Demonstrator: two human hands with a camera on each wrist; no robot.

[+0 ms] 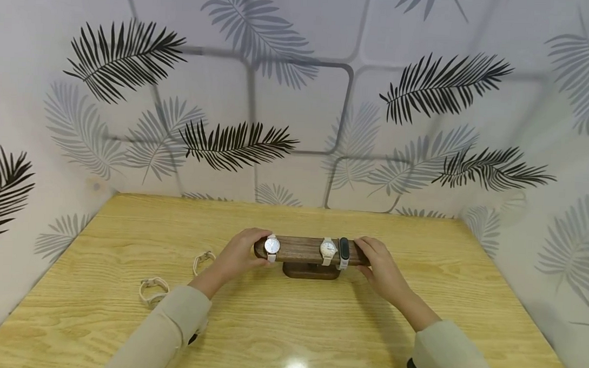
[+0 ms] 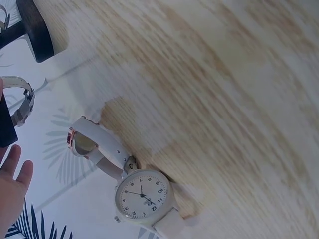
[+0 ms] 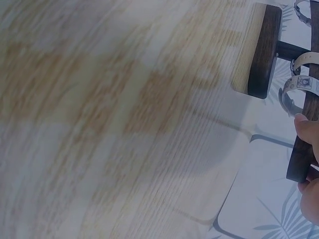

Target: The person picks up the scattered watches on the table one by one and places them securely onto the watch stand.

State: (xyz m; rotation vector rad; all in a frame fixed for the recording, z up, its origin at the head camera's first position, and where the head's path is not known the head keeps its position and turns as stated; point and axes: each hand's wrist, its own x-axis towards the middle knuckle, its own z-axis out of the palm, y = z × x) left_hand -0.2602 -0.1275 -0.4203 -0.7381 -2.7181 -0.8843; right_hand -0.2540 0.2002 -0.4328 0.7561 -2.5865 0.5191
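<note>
A dark wooden watch stand point(image 1: 297, 250) with a flat base point(image 1: 311, 270) stands in the middle of the table. My left hand point(image 1: 240, 252) grips the left end of its bar, and my right hand point(image 1: 380, 266) holds the right end with the thumb in front. Around the bar sit a white-dialled watch point(image 1: 272, 245) beside my left fingers, a cream watch point(image 1: 328, 249) right of centre and a dark-screened fitness band point(image 1: 344, 248) next to it. In the right wrist view, the right thumb point(image 3: 306, 128) presses on the bar point(image 3: 300, 157) near its end.
Two light-strapped watches lie on the table to the left: one nearer me point(image 1: 154, 292), the other farther back point(image 1: 202, 261), partly hidden by my left arm. The wooden table point(image 1: 309, 314) meets a leaf-patterned backdrop point(image 1: 295, 168) at the back and sides.
</note>
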